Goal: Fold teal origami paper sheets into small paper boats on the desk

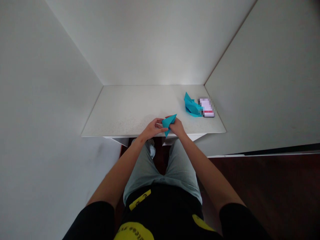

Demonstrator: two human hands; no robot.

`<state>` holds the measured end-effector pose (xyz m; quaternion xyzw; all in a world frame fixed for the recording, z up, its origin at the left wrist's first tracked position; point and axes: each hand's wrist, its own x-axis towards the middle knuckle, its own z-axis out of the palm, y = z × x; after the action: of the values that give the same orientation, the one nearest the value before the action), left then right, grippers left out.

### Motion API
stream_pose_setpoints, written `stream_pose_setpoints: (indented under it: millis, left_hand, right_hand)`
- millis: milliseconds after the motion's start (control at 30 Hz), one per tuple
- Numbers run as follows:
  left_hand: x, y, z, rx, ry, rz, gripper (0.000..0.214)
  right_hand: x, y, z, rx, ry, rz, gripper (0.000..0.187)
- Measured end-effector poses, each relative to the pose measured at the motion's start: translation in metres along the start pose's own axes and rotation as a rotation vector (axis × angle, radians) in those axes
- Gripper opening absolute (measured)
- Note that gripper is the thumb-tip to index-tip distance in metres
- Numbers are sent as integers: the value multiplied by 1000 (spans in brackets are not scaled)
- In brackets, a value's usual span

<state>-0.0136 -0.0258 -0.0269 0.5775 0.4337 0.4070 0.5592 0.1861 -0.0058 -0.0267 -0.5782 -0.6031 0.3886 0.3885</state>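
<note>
Both of my hands hold a folded piece of turquoise paper (168,124) just above the near edge of the white tabletop (125,110). My left hand (153,129) pinches its left side, and my right hand (177,126) grips its right side. The paper comes to sharp points above and below my fingers. A second crumpled or folded turquoise paper (192,106) lies to the right and farther back, apart from my hands.
A pixelated rectangular object (206,107) lies on the tabletop against the right of the second paper, too blurred to name. White walls (150,40) surround the table on three sides. My knees are below the table's near edge.
</note>
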Motion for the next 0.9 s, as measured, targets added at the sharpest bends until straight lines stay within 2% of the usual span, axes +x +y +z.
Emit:
stream_pose_setpoints:
  millis: [100,200,300,400,467,567,667,767,900]
  left_hand:
    - [-3,3,1,13,26,-2,80]
    - [-2,5,0,-16,40,-16,75]
    - [0,4,-2,-91,8,-12,73]
    - [2,2,-4,-117,-17,38,77]
    - [4,1,-6,-116,-7,73,71]
    - [9,1,-9,-108,73,97,55]
    - [11,3,-12,-118,147,80,44]
    - [11,3,-14,-213,164,32,38]
    - [11,1,-17,-357,240,-56,30]
  right_hand:
    - [9,-10,2,-101,-27,-21,25]
    - [14,-17,0,-109,-132,-99,21]
    - [13,-15,-8,28,-244,-206,42]
    - [11,-9,-19,97,-296,-290,57]
    - [9,-9,-26,25,-308,-366,59]
    - [6,-15,-29,-166,-289,-463,67]
    - [2,-25,-26,-307,-217,-477,74]
    - [-1,-30,-18,-277,-159,-451,72]
    - [-1,-25,-6,-129,-247,-400,58]
